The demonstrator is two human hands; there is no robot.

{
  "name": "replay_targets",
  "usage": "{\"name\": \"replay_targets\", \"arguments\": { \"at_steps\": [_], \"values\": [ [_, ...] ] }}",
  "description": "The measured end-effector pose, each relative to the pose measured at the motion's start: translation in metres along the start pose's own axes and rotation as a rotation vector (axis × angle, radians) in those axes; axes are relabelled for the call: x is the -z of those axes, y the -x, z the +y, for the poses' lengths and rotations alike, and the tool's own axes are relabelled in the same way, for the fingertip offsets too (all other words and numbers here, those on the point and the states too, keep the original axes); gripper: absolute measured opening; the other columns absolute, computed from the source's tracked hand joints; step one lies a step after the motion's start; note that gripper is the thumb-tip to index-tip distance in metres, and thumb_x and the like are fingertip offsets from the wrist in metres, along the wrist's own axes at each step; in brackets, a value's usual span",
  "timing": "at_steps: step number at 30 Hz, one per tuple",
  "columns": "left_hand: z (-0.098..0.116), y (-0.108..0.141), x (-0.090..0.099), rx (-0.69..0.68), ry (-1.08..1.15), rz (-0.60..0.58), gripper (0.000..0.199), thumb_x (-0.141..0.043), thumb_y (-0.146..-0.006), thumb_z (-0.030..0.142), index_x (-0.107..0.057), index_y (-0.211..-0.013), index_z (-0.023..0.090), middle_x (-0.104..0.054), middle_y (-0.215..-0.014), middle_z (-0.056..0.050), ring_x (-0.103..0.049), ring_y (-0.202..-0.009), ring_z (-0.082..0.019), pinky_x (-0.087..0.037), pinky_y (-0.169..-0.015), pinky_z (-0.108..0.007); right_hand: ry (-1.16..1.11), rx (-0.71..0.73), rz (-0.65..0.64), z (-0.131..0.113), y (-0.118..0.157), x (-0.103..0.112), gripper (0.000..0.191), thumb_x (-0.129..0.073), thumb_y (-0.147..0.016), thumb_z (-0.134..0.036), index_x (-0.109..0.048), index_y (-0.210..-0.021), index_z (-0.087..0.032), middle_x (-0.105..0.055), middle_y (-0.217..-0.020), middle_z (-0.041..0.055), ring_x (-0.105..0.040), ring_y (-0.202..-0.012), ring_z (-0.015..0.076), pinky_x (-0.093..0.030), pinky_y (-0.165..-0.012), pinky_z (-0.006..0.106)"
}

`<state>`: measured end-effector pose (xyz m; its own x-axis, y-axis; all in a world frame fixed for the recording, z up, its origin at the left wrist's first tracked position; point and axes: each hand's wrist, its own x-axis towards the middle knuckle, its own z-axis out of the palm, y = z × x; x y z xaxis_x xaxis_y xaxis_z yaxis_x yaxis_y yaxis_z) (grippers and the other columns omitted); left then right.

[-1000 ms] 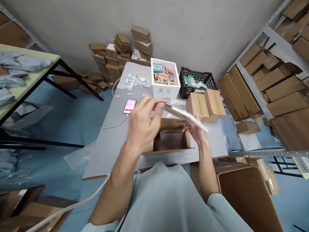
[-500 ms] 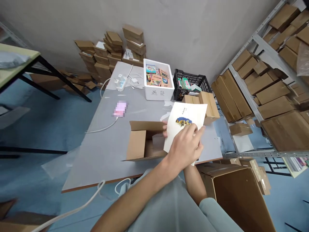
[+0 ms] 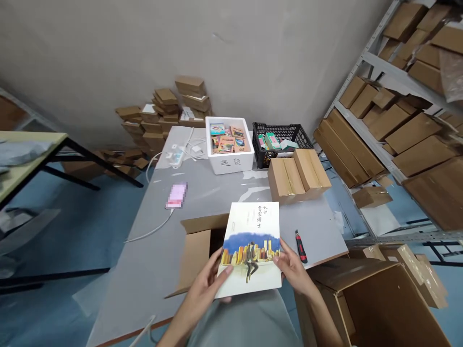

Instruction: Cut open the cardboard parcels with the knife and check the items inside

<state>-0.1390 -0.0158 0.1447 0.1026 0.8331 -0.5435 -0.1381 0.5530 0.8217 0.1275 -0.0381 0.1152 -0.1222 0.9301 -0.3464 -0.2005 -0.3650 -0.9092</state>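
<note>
Together, left hand (image 3: pixel 207 285) and right hand (image 3: pixel 293 271) hold a book (image 3: pixel 237 277); it reads "认识雷蒙博士".

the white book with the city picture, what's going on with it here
A person holds the white book with a blue and yellow city picture in both hands, the left hand and right hand at its sides, cover facing up. It partly covers an open brown cardboard box on the grey table. A red and black utility knife lies to the right of the book, and a white tub of small colourful packets stands farther back.
</note>
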Motion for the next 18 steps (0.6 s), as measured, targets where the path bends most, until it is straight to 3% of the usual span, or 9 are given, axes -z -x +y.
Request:
{"name": "replay_targets", "arguments": {
  "at_steps": [3, 6, 8, 11, 14, 18],
  "values": [
    [0.004, 0.004, -0.012, 0.038, -0.004, -0.064, 0.115, -0.105, -0.074, 0.057, -0.053, -0.174, 0.039, -0.074, -0.154, -0.012, -0.079, -0.096, -0.031, -0.063, -0.049, -0.029, -0.07, -0.004, 0.063, 0.001, -0.007, 0.01, 0.105, -0.085, -0.09, -0.078, -0.048, -0.177, -0.034, -0.084, -0.109, 0.0077, -0.072, -0.067, 0.0211, -0.064, -0.056, 0.034],
    [0.012, -0.01, -0.027, 0.043, 0.063, -0.099, 0.12, -0.106, -0.074, 0.053, -0.048, -0.177, 0.035, -0.078, -0.145, -0.014, -0.079, -0.105, -0.032, -0.067, -0.059, -0.028, -0.1, -0.05, 0.116, -0.001, -0.011, 0.024, 0.112, -0.085, -0.09, -0.08, -0.04, -0.181, -0.034, -0.083, -0.107, 0.0078, -0.068, -0.06, 0.0194, -0.059, -0.047, 0.032],
    [0.015, -0.024, -0.035, 0.037, 0.088, -0.114, 0.118, -0.105, -0.075, 0.055, -0.05, -0.177, 0.032, -0.08, -0.139, -0.014, -0.08, -0.106, -0.032, -0.068, -0.064, -0.028, -0.11, -0.072, 0.111, -0.004, -0.01, 0.032, 0.11, -0.087, -0.091, -0.074, -0.038, -0.182, -0.037, -0.083, -0.116, 0.0085, -0.07, -0.065, 0.0196, -0.06, -0.046, 0.03],
    [0.016, -0.037, -0.041, 0.017, 0.069, -0.156, 0.113, -0.104, -0.077, 0.055, -0.052, -0.176, 0.032, -0.079, -0.142, -0.015, -0.08, -0.105, -0.032, -0.069, -0.063, -0.029, -0.135, -0.063, 0.072, -0.013, -0.004, 0.041, 0.107, -0.092, -0.089, -0.065, -0.041, -0.18, -0.04, -0.08, -0.138, 0.0095, -0.078, -0.09, 0.0253, -0.07, -0.059, 0.035],
    [0.023, -0.04, -0.043, -0.026, 0.063, -0.141, 0.108, -0.103, -0.079, 0.05, -0.054, -0.174, 0.034, -0.075, -0.151, -0.015, -0.079, -0.115, -0.035, -0.071, -0.067, -0.031, -0.113, -0.038, 0.051, -0.028, -0.006, 0.044, 0.101, -0.093, -0.089, -0.063, -0.051, -0.176, -0.035, -0.08, -0.144, 0.0121, -0.08, -0.108, 0.0306, -0.074, -0.075, 0.042],
    [0.06, -0.056, -0.041, -0.142, 0.101, -0.08, 0.098, -0.104, -0.073, 0.037, -0.066, -0.163, 0.032, -0.074, -0.155, -0.013, -0.077, -0.126, -0.038, -0.072, -0.071, -0.031, -0.069, 0.065, 0.024, -0.057, -0.052, 0.039, 0.093, -0.094, -0.089, -0.062, -0.061, -0.169, -0.03, -0.081, -0.144, 0.0135, -0.08, -0.118, 0.0328, -0.075, -0.085, 0.045]
  ]
}}
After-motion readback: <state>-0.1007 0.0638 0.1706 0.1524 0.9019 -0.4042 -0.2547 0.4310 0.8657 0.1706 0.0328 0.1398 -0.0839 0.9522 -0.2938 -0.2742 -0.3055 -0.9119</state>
